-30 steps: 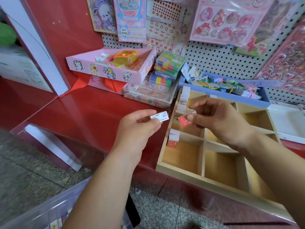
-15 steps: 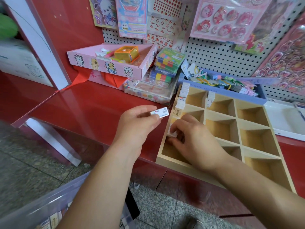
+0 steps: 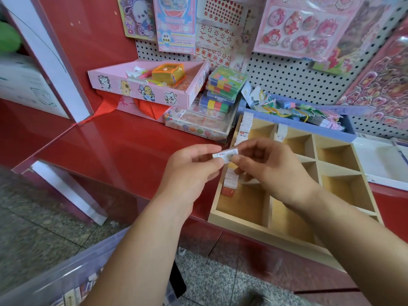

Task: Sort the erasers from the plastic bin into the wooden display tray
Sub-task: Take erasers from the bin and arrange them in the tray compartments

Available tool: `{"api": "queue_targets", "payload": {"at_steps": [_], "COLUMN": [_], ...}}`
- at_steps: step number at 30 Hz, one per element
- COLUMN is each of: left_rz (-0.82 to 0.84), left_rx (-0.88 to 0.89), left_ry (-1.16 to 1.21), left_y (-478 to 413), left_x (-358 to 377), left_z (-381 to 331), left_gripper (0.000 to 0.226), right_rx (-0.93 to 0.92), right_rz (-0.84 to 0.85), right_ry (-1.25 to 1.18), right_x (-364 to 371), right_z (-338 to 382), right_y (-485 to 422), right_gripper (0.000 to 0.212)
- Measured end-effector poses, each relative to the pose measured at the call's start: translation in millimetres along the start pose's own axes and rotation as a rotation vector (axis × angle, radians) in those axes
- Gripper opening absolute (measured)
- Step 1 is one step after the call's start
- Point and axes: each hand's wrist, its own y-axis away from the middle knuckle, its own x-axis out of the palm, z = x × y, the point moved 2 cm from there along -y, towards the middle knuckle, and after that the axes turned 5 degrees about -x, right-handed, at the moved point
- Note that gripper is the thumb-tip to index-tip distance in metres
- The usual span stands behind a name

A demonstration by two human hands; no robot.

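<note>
Eraser (image 3: 225,155) is lying crosswise, left hand (image 3: 192,171) pinching one end, right hand (image 3: 271,168) pinching the other, just beside the wooden tray (image 3: 242,226).

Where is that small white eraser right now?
In the head view, near centre, the small white rectangular eraser is pinched between the left hand and right hand, over the left edge of the wooden compartment tray.

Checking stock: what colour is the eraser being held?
The eraser is white with red print; head view.
</note>
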Motion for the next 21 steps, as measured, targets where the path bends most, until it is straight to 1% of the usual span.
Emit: {"api": "queue_targets", "payload": {"at_steps": [2, 3, 4, 5, 6, 7, 9, 12, 13, 15, 21], "left_rz": [-0.019, -0.041, -0.067, -0.082, -0.084, -0.072, -0.061, -0.07, -0.072, -0.071, -0.083], "left_rx": [0.022, 0.028, 0.018, -0.007, -0.039, -0.071, -0.103, -0.081, -0.07, -0.066, -0.043], "left_ry": [-0.063, -0.083, -0.096, -0.107, -0.116, -0.122, -0.154, -0.248, -0.271, -0.312, -0.319], "left_y": [-1.8, -3.3, -5.2, -6.4, -7.4, -7.1, -6.0, -5.3, -5.0, -5.1, -2.6], "left_x": [0.7, -0.1, -1.8, -3.1, -4.1, -3.7, -1.8, 2.4, 3.7, 6.3, 5.9], "left_z": [1.9, 3.2, 5.1, 6.3, 7.9, 9.3, 11.9, 14.9, 15.9, 17.0, 18.1], "left_gripper": [0.028, 0.033, 0.038, 0.039, 0.037, 0.031, 0.02, 0.008, 0.005, 0.005, 0.005], "right_rx": [-0.009, -0.028, -0.059, -0.088, -0.099, -0.082, 0.0, 0.05, 0.048, 0.05, 0.047], "right_rz": [-0.034, -0.095, -0.188, -0.294, -0.382, -0.433, -0.423, -0.314, -0.278, -0.241, -0.317], "right_ry": [-0.076, -0.075, -0.018, 0.091, 0.223, 0.347, 0.522, 0.671, 0.69, 0.714, 0.711], "right_x": [-2.4, -9.0, -21.4, -36.3, -53.8, -70.8, -97.6, -111.6, -110.5, -106.6, -101.1], "right_z": [-0.1, -0.9, -4.8, -8.0, -12.3, -15.7, -27.7, -50.3, -56.1, -64.0, -68.2], "right_y": [-1.7, -4.6, -9.8, -15.6, -21.8, -27.1, -36.0, -47.3, -51.3, -60.2, -73.6], "right_gripper": [0.008, 0.005, 0.003, 0.006, 0.007, 0.006, 0.001, 0.006, 0.005, 0.005, 0.017]}}
